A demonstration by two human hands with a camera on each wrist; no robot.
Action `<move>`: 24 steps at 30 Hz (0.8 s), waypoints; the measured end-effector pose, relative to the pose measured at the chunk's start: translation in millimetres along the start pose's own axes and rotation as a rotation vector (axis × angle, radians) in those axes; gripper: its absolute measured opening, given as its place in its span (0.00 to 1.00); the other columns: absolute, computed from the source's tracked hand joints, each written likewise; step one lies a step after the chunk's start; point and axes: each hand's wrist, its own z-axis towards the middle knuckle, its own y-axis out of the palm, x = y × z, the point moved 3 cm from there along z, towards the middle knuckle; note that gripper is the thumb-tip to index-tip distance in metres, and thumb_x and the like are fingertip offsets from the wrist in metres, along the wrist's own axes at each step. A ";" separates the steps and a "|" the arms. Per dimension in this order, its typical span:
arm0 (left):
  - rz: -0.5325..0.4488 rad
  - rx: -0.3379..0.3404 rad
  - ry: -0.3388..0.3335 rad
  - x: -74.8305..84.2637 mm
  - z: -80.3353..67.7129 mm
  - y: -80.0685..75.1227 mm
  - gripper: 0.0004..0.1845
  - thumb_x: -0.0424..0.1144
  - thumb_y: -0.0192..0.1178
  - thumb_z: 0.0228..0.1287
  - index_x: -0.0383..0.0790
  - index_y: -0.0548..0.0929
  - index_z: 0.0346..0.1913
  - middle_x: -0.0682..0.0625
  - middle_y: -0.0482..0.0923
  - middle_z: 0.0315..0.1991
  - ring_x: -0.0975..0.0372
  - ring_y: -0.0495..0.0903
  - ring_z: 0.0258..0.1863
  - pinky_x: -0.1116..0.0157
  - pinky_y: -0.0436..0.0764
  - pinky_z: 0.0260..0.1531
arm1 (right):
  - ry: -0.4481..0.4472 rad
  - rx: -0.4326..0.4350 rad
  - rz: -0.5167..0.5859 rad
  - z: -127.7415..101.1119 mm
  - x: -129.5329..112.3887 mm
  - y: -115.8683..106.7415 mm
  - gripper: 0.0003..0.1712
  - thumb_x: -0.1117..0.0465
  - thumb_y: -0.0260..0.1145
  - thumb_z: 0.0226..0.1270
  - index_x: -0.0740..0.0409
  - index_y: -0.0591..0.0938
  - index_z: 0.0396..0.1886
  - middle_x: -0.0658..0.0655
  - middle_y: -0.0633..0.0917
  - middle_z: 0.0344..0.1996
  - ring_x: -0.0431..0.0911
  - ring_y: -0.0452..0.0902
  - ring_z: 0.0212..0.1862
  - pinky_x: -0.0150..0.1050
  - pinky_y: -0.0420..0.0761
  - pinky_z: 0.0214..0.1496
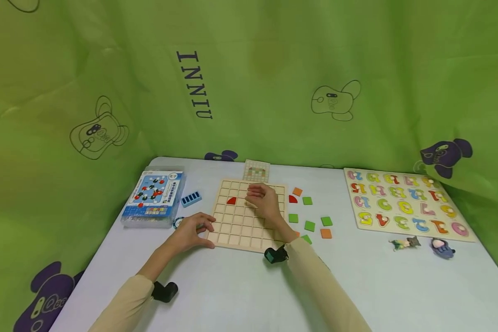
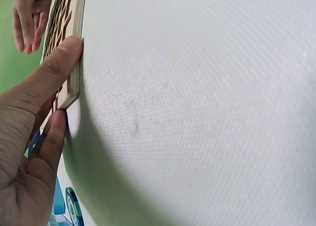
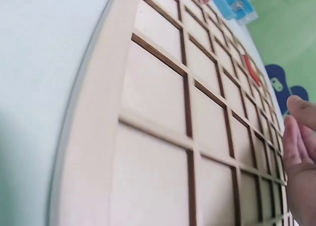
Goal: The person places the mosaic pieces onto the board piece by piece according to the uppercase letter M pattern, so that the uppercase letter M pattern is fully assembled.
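Observation:
A wooden grid board (image 1: 240, 226) lies flat on the pale table, with a red quarter-circle tile (image 1: 231, 201) in one cell at its far left. My left hand (image 1: 205, 233) grips the board's near-left corner; the left wrist view shows the thumb (image 2: 64, 58) pressed on the board's edge (image 2: 74, 83) and a finger along the side. My right hand (image 1: 257, 196) hovers over the board's far middle cells with relaxed fingers (image 3: 301, 152) and nothing visible in it. The right wrist view shows the board's cells (image 3: 163, 102) close up and the red tile (image 3: 252, 70) farther off.
Loose green, orange and red tiles (image 1: 309, 225) lie right of the board. A pattern card (image 1: 256, 170) sits behind it. A blue boxed kit (image 1: 153, 199) and a blue block (image 1: 191, 198) are on the left. A number puzzle (image 1: 406, 203) and two small figures (image 1: 441, 248) are on the right.

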 end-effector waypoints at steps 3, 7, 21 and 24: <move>0.000 0.002 -0.002 0.3 0.0 -0.2 0.17 0.34 0.79 0.38 0.38 0.81 0.32 0.42 0.77 0.53 0.48 0.75 0.55 0.64 0.80 0.53 | 0.041 0.008 -0.003 -2.9 2.1 -10.2 0.20 0.77 0.66 0.58 0.79 0.75 0.51 0.76 0.79 0.47 0.64 0.78 0.49 0.36 0.84 0.50; 0.007 0.002 0.001 0.6 -0.5 -0.2 0.17 0.34 0.79 0.38 0.38 0.81 0.31 0.42 0.77 0.53 0.48 0.75 0.55 0.64 0.80 0.53 | 0.093 0.008 0.012 -10.8 0.5 -26.4 0.21 0.77 0.66 0.59 0.78 0.75 0.53 0.76 0.78 0.49 0.64 0.77 0.51 0.37 0.83 0.51; -0.001 0.015 0.026 -0.4 -0.3 0.9 0.18 0.35 0.79 0.37 0.39 0.81 0.31 0.42 0.77 0.52 0.48 0.75 0.55 0.65 0.80 0.53 | 0.105 -0.009 -0.059 -47.3 -15.7 -109.7 0.21 0.73 0.65 0.62 0.75 0.75 0.54 0.76 0.77 0.51 0.55 0.79 0.50 0.27 0.81 0.49; 0.003 0.016 0.022 -0.4 0.0 1.0 0.18 0.34 0.79 0.36 0.39 0.81 0.31 0.42 0.77 0.52 0.48 0.75 0.55 0.65 0.80 0.53 | 0.132 0.010 -0.135 -55.7 -16.9 -128.9 0.20 0.72 0.66 0.61 0.73 0.76 0.53 0.73 0.79 0.50 0.51 0.80 0.48 0.26 0.81 0.49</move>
